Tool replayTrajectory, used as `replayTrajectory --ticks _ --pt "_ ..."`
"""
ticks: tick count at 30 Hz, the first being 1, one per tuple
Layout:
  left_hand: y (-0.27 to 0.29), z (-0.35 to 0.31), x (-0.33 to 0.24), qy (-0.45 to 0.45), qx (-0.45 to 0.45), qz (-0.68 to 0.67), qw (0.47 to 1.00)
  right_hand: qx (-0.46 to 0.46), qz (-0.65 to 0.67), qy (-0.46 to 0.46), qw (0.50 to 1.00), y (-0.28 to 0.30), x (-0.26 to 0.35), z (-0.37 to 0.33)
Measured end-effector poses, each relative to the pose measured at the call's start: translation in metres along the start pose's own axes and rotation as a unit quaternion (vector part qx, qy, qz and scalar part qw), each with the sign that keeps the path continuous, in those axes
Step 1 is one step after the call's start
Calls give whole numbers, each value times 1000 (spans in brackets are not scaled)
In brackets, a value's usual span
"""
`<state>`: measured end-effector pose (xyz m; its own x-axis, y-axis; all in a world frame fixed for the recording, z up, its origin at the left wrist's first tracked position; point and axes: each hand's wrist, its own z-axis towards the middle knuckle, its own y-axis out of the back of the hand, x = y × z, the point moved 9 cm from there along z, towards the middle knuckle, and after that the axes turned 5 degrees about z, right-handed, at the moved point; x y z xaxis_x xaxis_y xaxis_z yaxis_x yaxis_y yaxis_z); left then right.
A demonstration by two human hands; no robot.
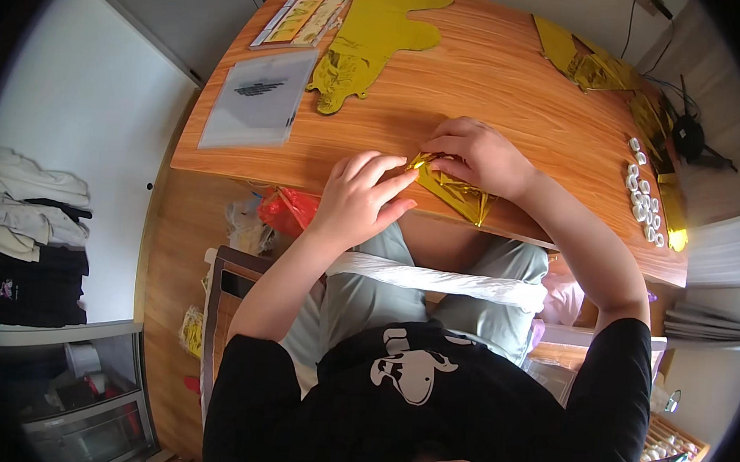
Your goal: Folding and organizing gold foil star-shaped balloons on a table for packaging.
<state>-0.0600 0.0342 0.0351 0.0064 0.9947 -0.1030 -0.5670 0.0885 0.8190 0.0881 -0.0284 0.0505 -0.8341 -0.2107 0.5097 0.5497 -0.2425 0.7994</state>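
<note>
Gold foil (455, 190), crinkled and shiny, lies at the near edge of a wooden table (498, 78) as a seated person works it with both bare hands, seen from a head-worn camera looking down. The piece appears to be mid-fold or mid-flattening: one pointed end is pinned under the hands while the rest trails toward the person's right, just over the table's edge. The left hand (359, 198) rests with fingers nearly straight and only loosely spread, fingertips touching the foil's near tip without gripping it. The right hand (480, 157) is curled over the same end, fingers bent and close together, pressing or pinching the foil against the wood; whether the thumb has closed on it cannot be told, since the knuckles hide it. Any following move would seem to call for steady pressure from one hand while the other creases, as thin foil shifts and tears easily. Farther back sit a large flat gold foil shape (373, 41), a clear plastic sleeve (259, 99), more gold pieces (596, 67) and a row of small white rolls (643, 197).
</note>
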Motion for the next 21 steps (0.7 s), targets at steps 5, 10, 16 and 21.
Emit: replayTrajectory --ticks 5,10,16,21 --pt "-4 -5 -2 1 20 9 1000 -14 -10 -14 1000 -2 0 5" --pt "-1 -13 3 18 -2 31 999 -46 -36 5 998 -6 4 3" --pt "-2 -14 6 35 0 24 999 -55 -18 3 998 -6 3 1" --pt "-3 -15 7 31 -20 6 999 -75 -12 26 997 -4 7 0"
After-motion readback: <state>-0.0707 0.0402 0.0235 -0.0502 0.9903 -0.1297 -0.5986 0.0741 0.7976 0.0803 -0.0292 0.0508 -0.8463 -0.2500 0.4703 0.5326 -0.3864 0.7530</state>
